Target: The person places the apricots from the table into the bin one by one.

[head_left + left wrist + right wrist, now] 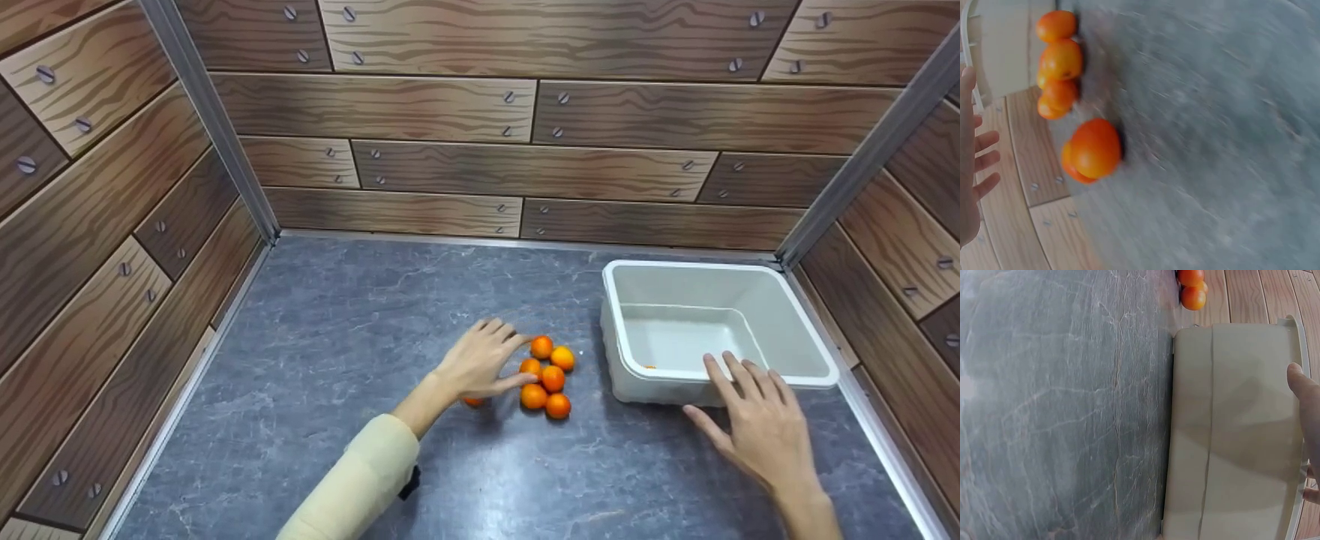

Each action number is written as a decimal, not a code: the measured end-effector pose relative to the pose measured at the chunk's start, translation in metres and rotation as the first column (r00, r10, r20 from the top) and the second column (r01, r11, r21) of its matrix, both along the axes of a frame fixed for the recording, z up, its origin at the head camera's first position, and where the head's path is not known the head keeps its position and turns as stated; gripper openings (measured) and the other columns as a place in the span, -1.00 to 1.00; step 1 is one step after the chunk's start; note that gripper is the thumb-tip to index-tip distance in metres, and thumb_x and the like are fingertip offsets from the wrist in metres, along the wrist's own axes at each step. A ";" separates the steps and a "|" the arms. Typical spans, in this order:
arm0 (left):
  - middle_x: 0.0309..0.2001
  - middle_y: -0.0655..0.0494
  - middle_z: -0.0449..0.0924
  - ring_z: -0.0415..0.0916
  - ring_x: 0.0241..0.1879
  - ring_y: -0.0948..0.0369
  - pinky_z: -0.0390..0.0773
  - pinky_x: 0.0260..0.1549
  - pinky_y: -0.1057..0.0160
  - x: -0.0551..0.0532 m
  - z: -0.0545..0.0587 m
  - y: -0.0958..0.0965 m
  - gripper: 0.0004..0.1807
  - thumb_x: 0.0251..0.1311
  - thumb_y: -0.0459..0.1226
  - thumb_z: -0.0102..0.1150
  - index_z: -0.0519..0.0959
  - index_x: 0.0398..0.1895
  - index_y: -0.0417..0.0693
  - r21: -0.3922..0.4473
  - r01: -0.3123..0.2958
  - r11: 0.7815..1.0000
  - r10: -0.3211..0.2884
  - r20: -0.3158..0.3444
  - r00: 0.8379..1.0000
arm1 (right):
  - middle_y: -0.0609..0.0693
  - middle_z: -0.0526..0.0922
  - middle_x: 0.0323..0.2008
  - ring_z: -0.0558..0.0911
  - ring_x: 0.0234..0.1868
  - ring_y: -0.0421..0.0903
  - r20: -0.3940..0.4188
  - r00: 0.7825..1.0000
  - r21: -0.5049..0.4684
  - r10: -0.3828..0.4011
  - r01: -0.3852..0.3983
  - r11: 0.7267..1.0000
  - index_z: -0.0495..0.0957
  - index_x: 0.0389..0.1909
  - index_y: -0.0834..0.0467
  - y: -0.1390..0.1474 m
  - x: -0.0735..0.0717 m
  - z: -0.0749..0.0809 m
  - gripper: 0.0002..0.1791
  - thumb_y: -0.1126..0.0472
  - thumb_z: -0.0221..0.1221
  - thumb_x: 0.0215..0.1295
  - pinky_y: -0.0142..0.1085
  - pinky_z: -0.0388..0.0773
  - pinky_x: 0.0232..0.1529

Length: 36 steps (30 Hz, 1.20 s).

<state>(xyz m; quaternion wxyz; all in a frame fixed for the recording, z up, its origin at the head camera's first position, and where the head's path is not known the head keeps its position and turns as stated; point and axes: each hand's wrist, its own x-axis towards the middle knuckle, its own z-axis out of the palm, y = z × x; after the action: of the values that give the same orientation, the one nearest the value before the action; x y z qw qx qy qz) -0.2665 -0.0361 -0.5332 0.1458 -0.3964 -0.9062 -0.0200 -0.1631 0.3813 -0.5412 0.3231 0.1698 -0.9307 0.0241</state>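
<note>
Several small orange fruits that look like tangerines lie close together on the floor panel in the middle. My left hand hovers at their left side, fingers stretched out, with thumb and index tip overlapping the group's edge. Another tangerine shows partly from under this hand. The left wrist view has the fingers spread, nothing held, and a tangerine nearer the camera. To the right, my right hand rests at the front rim of a white plastic bin, its fingers extended over the rim and thumb outside.
A sliver of orange peeks over the bin's front rim from inside. Wood-patterned walls enclose the back and both sides, joined by grey metal corner strips. The bin stands close to the right wall. The grey marbled surface extends left.
</note>
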 end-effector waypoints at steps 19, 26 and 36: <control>0.19 0.04 0.67 0.59 0.21 0.03 0.59 0.22 -0.02 0.015 -0.031 -0.048 -0.29 0.41 0.33 0.04 0.55 0.37 0.09 -0.050 -0.049 0.998 0.052 0.072 0.996 | 0.35 0.64 0.25 0.58 0.19 0.40 -0.001 1.000 -0.005 0.000 0.000 1.000 0.48 0.44 0.12 0.002 0.000 0.000 0.02 -0.61 -0.30 0.45 0.34 0.38 0.30; 0.13 0.04 0.69 0.62 0.14 0.04 0.61 0.17 0.01 0.022 -0.041 -0.061 -0.34 0.42 0.33 0.03 0.59 0.28 0.10 -0.065 -0.040 0.997 0.043 0.034 0.999 | 0.34 0.63 0.28 0.56 0.22 0.39 0.013 1.000 -0.010 -0.003 0.003 1.000 0.47 0.45 0.11 0.001 -0.001 0.001 0.02 -0.62 -0.29 0.44 0.33 0.36 0.33; 0.26 -0.03 0.65 0.60 0.25 -0.02 0.59 0.29 -0.10 0.032 -0.051 -0.071 -0.29 0.45 0.35 -0.05 0.54 0.36 0.09 -0.087 -0.043 0.995 0.054 0.125 0.991 | 0.36 0.64 0.25 0.57 0.20 0.41 -0.001 1.000 -0.005 0.001 -0.001 1.000 0.48 0.45 0.12 0.001 0.000 0.000 0.01 -0.61 -0.28 0.45 0.34 0.38 0.31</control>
<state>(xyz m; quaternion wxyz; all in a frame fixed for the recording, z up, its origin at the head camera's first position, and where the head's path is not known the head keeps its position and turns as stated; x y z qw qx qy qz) -0.2346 -0.1074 -0.5841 0.0711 -0.3780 -0.9231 -0.0035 -0.1629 0.3821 -0.5412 0.3242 0.1695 -0.9303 0.0267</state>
